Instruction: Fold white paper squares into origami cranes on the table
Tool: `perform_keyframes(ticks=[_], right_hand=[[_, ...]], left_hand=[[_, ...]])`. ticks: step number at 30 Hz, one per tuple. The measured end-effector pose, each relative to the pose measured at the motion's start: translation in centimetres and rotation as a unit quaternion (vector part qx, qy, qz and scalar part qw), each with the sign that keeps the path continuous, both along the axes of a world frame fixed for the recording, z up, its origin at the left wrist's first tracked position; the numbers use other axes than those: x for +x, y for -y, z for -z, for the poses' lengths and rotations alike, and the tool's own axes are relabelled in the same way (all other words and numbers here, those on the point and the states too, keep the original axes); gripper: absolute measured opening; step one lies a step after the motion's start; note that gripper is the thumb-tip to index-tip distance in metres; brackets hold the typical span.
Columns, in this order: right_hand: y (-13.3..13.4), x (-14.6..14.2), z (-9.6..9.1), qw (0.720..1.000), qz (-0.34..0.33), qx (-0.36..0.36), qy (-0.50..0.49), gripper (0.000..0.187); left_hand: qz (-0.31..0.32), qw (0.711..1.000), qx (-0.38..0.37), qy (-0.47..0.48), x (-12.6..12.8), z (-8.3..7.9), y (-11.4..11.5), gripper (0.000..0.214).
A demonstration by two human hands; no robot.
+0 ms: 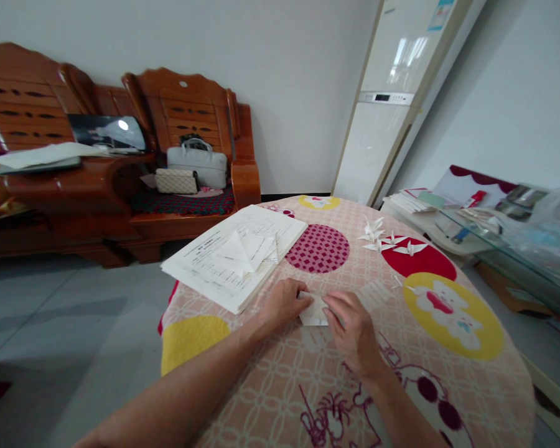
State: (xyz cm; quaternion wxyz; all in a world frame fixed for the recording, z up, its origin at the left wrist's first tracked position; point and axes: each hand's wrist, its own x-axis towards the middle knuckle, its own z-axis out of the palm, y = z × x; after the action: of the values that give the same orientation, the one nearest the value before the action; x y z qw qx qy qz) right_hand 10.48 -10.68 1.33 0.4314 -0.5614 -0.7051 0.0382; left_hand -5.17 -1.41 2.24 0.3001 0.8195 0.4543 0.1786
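Observation:
A small piece of white folded paper [313, 316] lies on the patterned tablecloth in front of me. My left hand [285, 301] is closed at its left edge, with thumb and fingers pressed on the paper. At the opposite edge, my right hand [353, 328] pinches the paper between thumb and fingertips; the fingertips hide part of it. Several white folded paper cranes [372, 231] rest farther back on the right. Beyond my left hand, loose folded paper pieces [239, 253] sit on top of a stack of printed sheets [200, 264].
The round table [270, 386] has a pink cloth with coloured circles. To the right stands a glass-topped table [508, 249] with papers and a plastic bag [557, 218]. Wooden seats [186, 118] holding bags line the wall, beside a tall white air conditioner [380, 124].

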Motion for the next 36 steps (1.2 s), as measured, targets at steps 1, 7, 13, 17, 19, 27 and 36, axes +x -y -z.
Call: perform_keyframes(ticks=[1,7,13,17,19,27,36], right_hand=[[0.2,-0.4,-0.2,0.999,-0.017,0.012,0.029,0.021],[0.8,-1.6,0.1,0.985,-0.052,-0.082,0.144,0.013],[0.9,-1.7,0.2,0.981,-0.019,-0.155,0.111,0.013],[0.7,-2.1,0.1,0.978,0.021,-0.163,0.127,0.015],[0.8,-2.1,0.2,0.976,0.033,-0.165,0.138,0.015],[1.6,-0.8,0.2,0.967,0.06,-0.172,0.179,0.014],[1.4,-0.5,0.1,0.963,0.08,-0.238,0.095,0.017]], left_hand=[[0.0,1.0,-0.001,-0.001,0.0,0.0,0.0,0.021],[0.053,0.998,-0.039,0.018,-0.4,0.1,-0.7,0.022],[0.077,0.995,-0.046,0.034,-0.8,0.0,-1.0,0.031],[0.081,0.996,-0.034,0.034,-0.8,-0.4,-0.8,0.031],[0.078,0.996,-0.028,0.03,-0.8,-0.5,-0.8,0.03],[0.056,0.998,-0.005,0.034,-0.7,0.0,-0.8,0.031],[0.049,0.998,0.02,-0.017,-0.4,-0.3,-0.4,0.02]])
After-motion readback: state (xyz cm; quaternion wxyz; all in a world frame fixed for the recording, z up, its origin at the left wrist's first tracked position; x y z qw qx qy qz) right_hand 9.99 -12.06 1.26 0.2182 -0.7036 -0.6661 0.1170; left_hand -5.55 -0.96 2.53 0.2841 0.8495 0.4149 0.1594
